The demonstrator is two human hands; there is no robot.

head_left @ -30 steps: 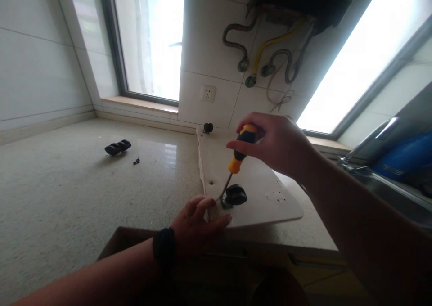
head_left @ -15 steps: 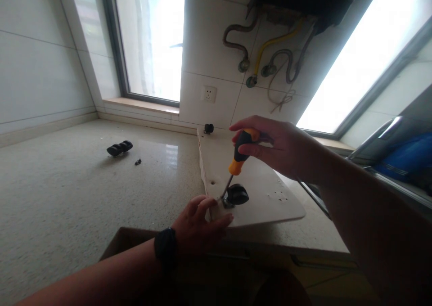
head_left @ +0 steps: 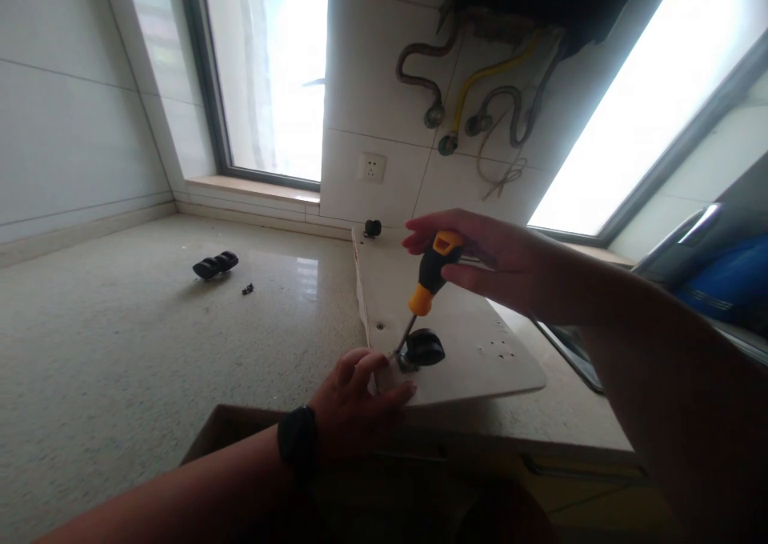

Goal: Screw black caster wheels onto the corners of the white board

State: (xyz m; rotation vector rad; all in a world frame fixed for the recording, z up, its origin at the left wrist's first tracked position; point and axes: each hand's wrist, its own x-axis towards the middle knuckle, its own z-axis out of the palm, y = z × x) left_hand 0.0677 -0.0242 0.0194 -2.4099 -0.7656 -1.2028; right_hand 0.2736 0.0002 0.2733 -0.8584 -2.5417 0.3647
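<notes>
My right hand [head_left: 474, 252] is closed loosely around the yellow-and-black handle of a screwdriver [head_left: 433, 270], its fingers fairly straight and the thumb against the grip. The tilted shaft runs down to the metal mounting plate of a black caster wheel [head_left: 425, 347], where the exact tip is hard to make out. That caster sits at the near left corner of a white board [head_left: 462, 368] lying on the counter. With fingers on top, my left hand [head_left: 363, 396] grips this corner beside the plate. Another black caster [head_left: 373, 228] stands at the board's far corner.
Loose black casters [head_left: 216, 265] lie on the speckled counter [head_left: 150, 344] at left, beside a little pile of screws [head_left: 248, 289]. A sink edge [head_left: 567, 352] and a faucet [head_left: 678, 240] are at right. Pipes [head_left: 468, 88] and a socket [head_left: 372, 168] are on the wall.
The screwdriver handle has turned a little in my right hand, whose fingers have straightened and loosened. My left hand keeps its place on the board. The view has shifted slightly.
</notes>
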